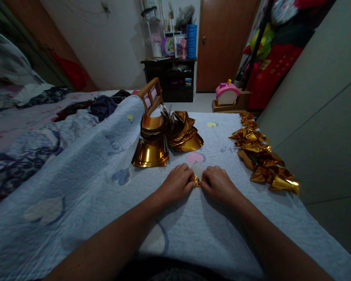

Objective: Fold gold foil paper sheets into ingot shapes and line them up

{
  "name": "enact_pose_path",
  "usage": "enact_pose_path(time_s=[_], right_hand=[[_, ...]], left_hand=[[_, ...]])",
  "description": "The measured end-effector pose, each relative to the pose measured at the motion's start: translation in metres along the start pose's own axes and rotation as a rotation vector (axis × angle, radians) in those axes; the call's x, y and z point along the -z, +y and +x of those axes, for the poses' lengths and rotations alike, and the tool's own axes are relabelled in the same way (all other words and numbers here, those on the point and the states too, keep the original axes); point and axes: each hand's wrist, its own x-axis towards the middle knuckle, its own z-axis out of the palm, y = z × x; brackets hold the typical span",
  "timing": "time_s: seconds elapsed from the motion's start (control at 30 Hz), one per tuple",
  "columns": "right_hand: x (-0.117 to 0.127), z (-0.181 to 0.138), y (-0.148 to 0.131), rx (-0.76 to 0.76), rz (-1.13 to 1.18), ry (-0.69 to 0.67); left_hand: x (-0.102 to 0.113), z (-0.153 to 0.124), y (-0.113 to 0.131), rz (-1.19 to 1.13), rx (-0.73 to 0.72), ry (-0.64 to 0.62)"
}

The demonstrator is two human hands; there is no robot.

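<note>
Both hands meet low over the bedspread, pinching a small piece of gold foil paper [197, 180] between them. My left hand [179, 181] has its fingers curled round the left end of the foil. The right end is gripped by my right hand [218, 180], its fingers bent and pressed together. Most of the foil is hidden by the fingers. Beyond my left hand stand curved stacks of flat gold foil sheets [152, 152]. To the right of my right hand lies a row of folded, crumpled gold foil pieces [259, 156].
A light blue quilted bedspread [99, 203] with heart prints covers the surface. A wooden rail [153, 91] rises behind the foil stacks. A pale cabinet side [324, 128] borders the right. Farther off are a dark shelf [169, 78] and a pink toy [226, 93].
</note>
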Motion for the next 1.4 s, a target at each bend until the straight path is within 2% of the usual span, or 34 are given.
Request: enact_pose_path(time_s=[0.83,1.1,1.23,1.4], right_hand=[[0.002,-0.003,0.000,-0.008,0.010,-0.026],[-0.002,-0.009,-0.001,0.019,-0.010,0.089],[-0.006,-0.009,0.000,0.067,0.013,0.106],[-0.010,-0.009,-0.002,0.047,-0.042,0.129]], left_hand=[[-0.005,0.002,0.002,0.042,0.098,0.007],[-0.004,0.001,0.005,0.040,0.132,0.004],[-0.006,0.002,0.005,0.053,0.133,0.004],[-0.007,0.002,0.005,0.074,0.127,0.010]])
